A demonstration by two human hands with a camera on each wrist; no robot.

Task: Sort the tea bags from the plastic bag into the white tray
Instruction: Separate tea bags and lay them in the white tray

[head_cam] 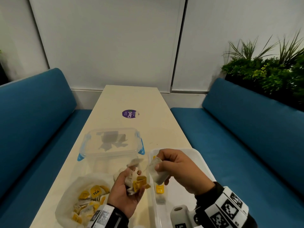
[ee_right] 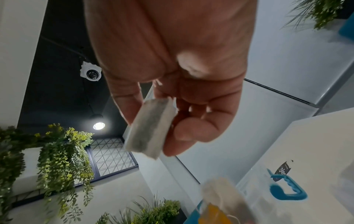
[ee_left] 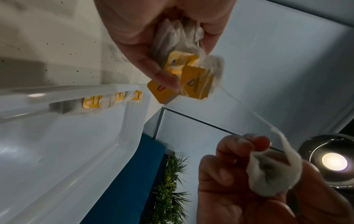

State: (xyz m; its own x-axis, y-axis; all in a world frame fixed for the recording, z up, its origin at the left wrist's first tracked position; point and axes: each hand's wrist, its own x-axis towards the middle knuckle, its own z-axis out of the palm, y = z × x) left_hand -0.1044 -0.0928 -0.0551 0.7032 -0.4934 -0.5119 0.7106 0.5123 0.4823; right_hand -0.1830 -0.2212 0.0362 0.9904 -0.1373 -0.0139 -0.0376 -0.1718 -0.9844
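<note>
Tea bags of pale, crumpled filter paper with square yellow tags (head_cam: 137, 181) sit bunched in the left hand (head_cam: 125, 195), fingers curled round them above the cream table (head_cam: 130, 99). The right hand (head_cam: 179, 170) pinches one soft white tea bag (head_cam: 158, 171) over the white plastic tray (head_cam: 202, 160), a thin string (ee_left: 247, 109) running between them. More lie in the clear plastic bag (head_cam: 65, 203) at the left.

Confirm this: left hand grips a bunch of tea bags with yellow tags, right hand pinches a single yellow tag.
Not quite. The left hand does grip the bunch of tea bags, but the right hand pinches a tea bag itself, not a tag, as the head view shows.

Black sleeves (head_cam: 207, 193), marker-patterned wristbands (head_cam: 227, 209)
</note>
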